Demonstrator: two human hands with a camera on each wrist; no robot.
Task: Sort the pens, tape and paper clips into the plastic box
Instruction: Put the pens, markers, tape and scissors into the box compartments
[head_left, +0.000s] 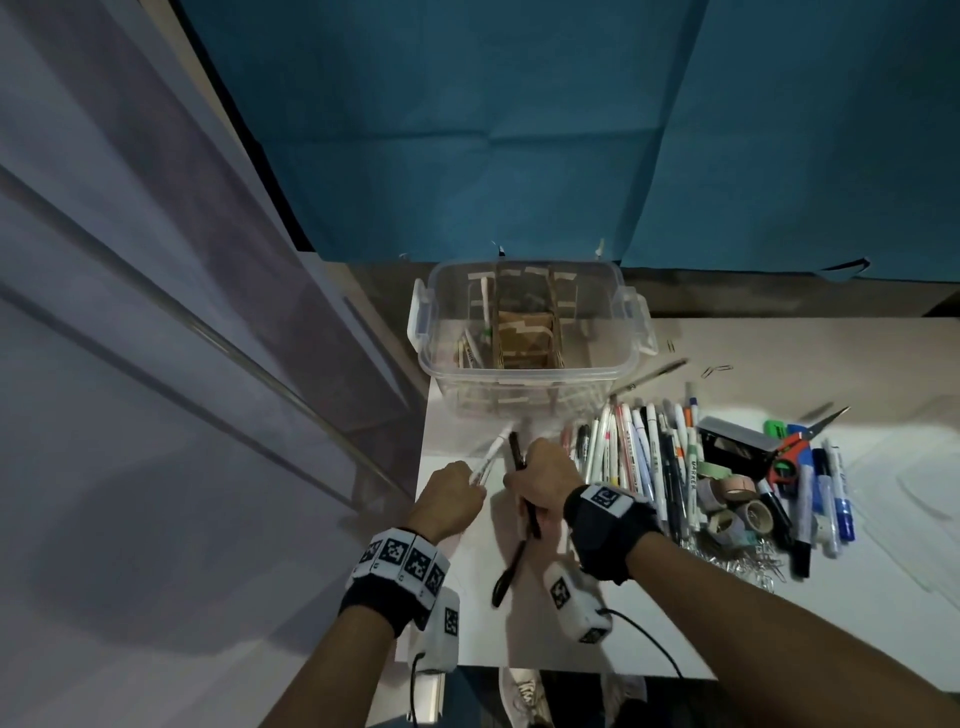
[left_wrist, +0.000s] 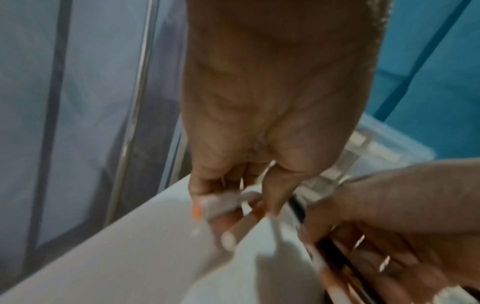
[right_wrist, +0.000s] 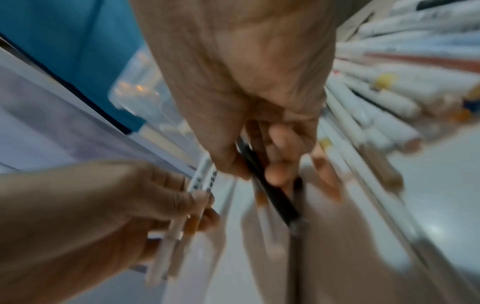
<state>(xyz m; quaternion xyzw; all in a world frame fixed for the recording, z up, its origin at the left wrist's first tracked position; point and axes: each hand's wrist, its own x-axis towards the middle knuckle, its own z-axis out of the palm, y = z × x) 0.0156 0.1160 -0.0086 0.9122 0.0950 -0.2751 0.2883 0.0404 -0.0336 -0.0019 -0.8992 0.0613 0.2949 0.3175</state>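
The clear plastic box (head_left: 613, 358) with cardboard dividers stands at the back of the white table and holds a few pens in its left section. My left hand (head_left: 475, 480) grips a small bunch of white pens (head_left: 492, 453), (left_wrist: 226, 202) that point towards the box. Right beside it, my right hand (head_left: 519, 488) grips black pens (head_left: 517, 449), (right_wrist: 275, 197); one black pen (head_left: 508, 569) sticks out below the fist. The loose pens (head_left: 649, 457), tape rolls (head_left: 737, 501) and paper clips (head_left: 748, 564) lie to the right. Both wrist views are blurred.
Red-handled scissors (head_left: 792, 457), a black stapler (head_left: 727, 441) and blue markers (head_left: 841, 499) lie among the pile. A few stray clips (head_left: 717, 370) sit near the box. The table's left edge (head_left: 421, 467) drops off beside my left hand, next to a grey curtain.
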